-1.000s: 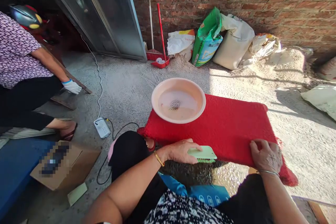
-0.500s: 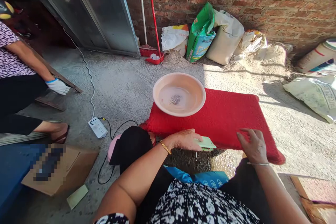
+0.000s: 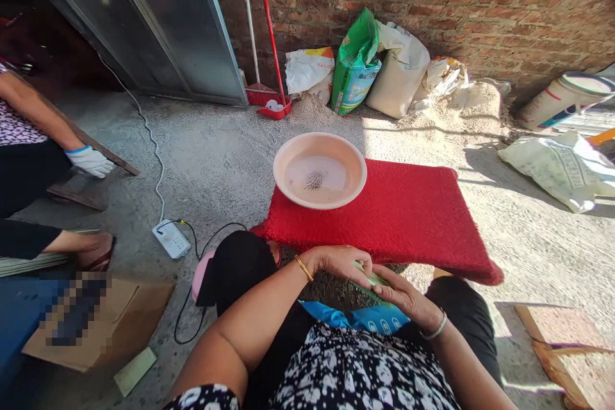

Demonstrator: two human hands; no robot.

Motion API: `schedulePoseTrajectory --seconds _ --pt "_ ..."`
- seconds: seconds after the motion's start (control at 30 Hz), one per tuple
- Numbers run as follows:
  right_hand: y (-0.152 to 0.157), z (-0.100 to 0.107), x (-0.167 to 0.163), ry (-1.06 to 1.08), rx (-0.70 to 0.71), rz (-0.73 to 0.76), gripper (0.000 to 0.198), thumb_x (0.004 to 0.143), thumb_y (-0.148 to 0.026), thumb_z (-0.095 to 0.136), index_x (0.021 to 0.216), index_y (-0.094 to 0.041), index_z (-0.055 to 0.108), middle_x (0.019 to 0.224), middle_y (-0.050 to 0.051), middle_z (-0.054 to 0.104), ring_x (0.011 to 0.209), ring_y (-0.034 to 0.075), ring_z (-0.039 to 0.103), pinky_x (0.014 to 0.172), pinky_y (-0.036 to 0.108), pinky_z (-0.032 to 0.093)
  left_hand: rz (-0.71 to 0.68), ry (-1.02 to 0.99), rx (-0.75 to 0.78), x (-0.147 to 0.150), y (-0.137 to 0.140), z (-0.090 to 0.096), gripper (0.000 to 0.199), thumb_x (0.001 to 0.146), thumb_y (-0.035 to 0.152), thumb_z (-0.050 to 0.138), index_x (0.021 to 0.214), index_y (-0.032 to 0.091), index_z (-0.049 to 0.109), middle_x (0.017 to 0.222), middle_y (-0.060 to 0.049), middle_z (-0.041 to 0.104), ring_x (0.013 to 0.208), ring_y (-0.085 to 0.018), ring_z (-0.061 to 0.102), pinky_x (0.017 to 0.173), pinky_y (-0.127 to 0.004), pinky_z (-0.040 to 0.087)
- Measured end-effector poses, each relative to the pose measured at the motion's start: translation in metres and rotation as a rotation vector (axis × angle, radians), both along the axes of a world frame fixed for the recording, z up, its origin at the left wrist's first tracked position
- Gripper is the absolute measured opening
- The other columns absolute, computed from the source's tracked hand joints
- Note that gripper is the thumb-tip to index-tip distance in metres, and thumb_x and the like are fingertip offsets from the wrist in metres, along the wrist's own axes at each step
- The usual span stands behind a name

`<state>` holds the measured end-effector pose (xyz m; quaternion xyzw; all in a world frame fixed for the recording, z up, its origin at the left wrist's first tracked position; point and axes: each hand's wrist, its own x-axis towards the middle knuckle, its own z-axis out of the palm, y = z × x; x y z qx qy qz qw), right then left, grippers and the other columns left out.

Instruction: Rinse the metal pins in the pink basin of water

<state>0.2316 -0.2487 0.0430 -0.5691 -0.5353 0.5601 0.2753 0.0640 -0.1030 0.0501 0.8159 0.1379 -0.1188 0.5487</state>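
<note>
My left hand (image 3: 339,261) grips a light green brush (image 3: 372,280) just in front of my lap, below the near edge of a red mat (image 3: 408,218). My right hand (image 3: 401,295) has come across and lies on the brush too, fingers over its green back; most of the brush is hidden by both hands. On the mat's far left corner stands a pink basin (image 3: 291,189) holding shallow cloudy water and a dark bristly object (image 3: 314,179). Wet dark ground (image 3: 331,291) shows under my hands.
A person in a white glove (image 3: 90,162) crouches at the left. A white power strip (image 3: 172,238) and cable lie on the concrete. Sacks (image 3: 355,70), a red dustpan (image 3: 273,109) and broom lean at the brick wall. A cardboard box (image 3: 96,327) sits lower left.
My right hand left the mat's near edge and moved left onto the brush. My left hand drew the brush back off the mat toward my lap. The camera view shifted right.
</note>
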Motion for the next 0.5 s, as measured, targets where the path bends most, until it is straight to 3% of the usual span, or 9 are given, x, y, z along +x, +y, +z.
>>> schedulePoseTrajectory --seconds 0.17,0.27,0.4,0.5 --pt "0.003 0.002 0.002 0.023 -0.027 -0.051 0.058 0.078 -0.053 0.063 0.124 -0.019 0.056 0.117 0.007 0.062 0.108 0.026 0.055 0.094 0.040 0.043 0.057 -0.123 0.055 -0.003 0.006 -0.002 0.031 0.070 0.040 0.073 0.093 0.021 0.065 0.092 0.001 0.057 0.088 -0.013 0.054 0.078 -0.024 0.041" --pt "0.011 0.001 0.007 -0.072 -0.004 -0.128 0.057 0.075 -0.055 0.064 0.119 -0.019 0.059 0.108 0.006 0.064 0.100 0.026 0.058 0.088 0.039 0.045 0.174 -0.245 0.085 -0.019 0.017 0.003 0.034 0.073 0.040 0.071 0.100 0.020 0.066 0.099 -0.002 0.056 0.091 -0.014 0.054 0.082 -0.025 0.042" --pt "0.041 0.004 0.007 -0.403 0.213 -0.300 0.048 0.077 -0.055 0.061 0.111 -0.022 0.064 0.101 0.006 0.061 0.094 0.023 0.057 0.083 0.035 0.046 0.452 -0.428 -0.077 -0.053 0.039 0.023 0.033 0.079 0.040 0.065 0.102 0.017 0.063 0.100 -0.004 0.060 0.087 -0.013 0.056 0.077 -0.025 0.045" --pt "0.073 0.005 -0.007 -0.666 0.390 -0.276 0.038 0.079 -0.046 0.060 0.110 -0.024 0.064 0.099 0.006 0.057 0.092 0.022 0.056 0.082 0.033 0.046 0.680 -0.571 -0.173 -0.072 0.053 0.033 0.032 0.085 0.043 0.055 0.097 0.014 0.059 0.083 -0.003 0.062 0.072 -0.012 0.057 0.066 -0.024 0.046"
